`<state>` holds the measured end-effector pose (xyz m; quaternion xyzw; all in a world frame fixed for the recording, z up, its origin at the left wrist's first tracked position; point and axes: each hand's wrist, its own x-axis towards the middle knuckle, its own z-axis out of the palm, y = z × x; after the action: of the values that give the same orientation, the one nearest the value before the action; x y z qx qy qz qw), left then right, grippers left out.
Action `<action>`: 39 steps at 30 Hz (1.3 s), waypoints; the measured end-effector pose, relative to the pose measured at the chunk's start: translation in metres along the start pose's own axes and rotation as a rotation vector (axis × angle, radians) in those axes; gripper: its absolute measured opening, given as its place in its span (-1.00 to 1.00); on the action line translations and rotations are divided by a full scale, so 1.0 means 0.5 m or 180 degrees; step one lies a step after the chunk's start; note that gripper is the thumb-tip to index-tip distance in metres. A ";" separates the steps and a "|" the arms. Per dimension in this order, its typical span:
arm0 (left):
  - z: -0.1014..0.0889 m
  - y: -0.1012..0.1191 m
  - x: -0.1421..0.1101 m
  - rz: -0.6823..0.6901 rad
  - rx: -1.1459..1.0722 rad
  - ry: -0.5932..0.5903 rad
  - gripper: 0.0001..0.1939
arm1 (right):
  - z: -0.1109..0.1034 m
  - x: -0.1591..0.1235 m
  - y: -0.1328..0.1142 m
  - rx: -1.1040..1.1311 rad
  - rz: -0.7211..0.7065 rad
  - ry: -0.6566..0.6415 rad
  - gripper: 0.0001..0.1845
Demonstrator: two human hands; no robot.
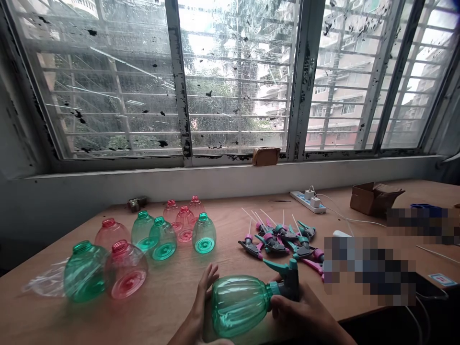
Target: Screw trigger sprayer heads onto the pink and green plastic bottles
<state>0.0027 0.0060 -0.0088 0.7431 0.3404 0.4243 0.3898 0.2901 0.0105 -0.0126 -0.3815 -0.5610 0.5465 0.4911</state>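
A translucent green spray bottle (240,304) lies on its side between my hands, its base to the left. Its trigger head (289,280), dark grey with a teal lever and collar, sits at the bottle's neck. My left hand (197,306) cups the base end, fingers reaching up along it and the thumb low beneath. Round the neck, just under the head, my right hand (302,306) is closed, with its thumb on the collar. Some right-hand fingers are hidden behind the bottle. No liquid shows inside.
Several green and pink bottles without heads (163,239) stand at left, beside clear plastic wrap (48,282). Loose trigger heads with tubes (276,239) lie in a pile at right. Farther back are a power strip (308,202) and an open cardboard box (373,200).
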 end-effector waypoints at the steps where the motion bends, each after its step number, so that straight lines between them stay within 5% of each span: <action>1: -0.002 0.001 0.001 -0.0133 -0.0059 -0.0036 0.19 | 0.000 0.000 -0.002 -0.0004 -0.0008 -0.0004 -0.45; 6: -0.016 0.016 0.000 -0.0724 -0.0107 -0.0230 -0.10 | 0.001 -0.002 -0.016 -0.0011 -0.0072 -0.0049 -0.46; 16: -0.004 0.013 -0.004 0.0222 0.0207 -0.0110 0.02 | 0.002 -0.003 -0.008 -0.0008 -0.0042 0.0117 -0.44; 19: -0.008 0.027 -0.003 -0.0079 -0.0207 -0.0134 0.05 | 0.002 -0.005 -0.013 -0.0093 -0.0206 0.0139 -0.45; 23: -0.009 0.046 -0.005 -0.0516 -0.0194 -0.0181 -0.21 | 0.001 -0.004 -0.016 -0.0207 -0.0273 0.0185 -0.44; 33: 0.003 0.044 -0.002 -0.0085 -0.0315 -0.0263 0.14 | 0.002 -0.007 -0.036 0.0169 -0.0111 -0.0185 -0.51; 39: -0.009 0.061 0.001 -0.0508 -0.0615 -0.0365 0.01 | 0.002 -0.013 -0.031 0.0244 -0.0314 -0.0455 -0.49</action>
<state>0.0044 -0.0064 0.0196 0.6957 0.3331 0.3796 0.5108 0.2921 0.0024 0.0020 -0.2943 -0.5914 0.5685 0.4903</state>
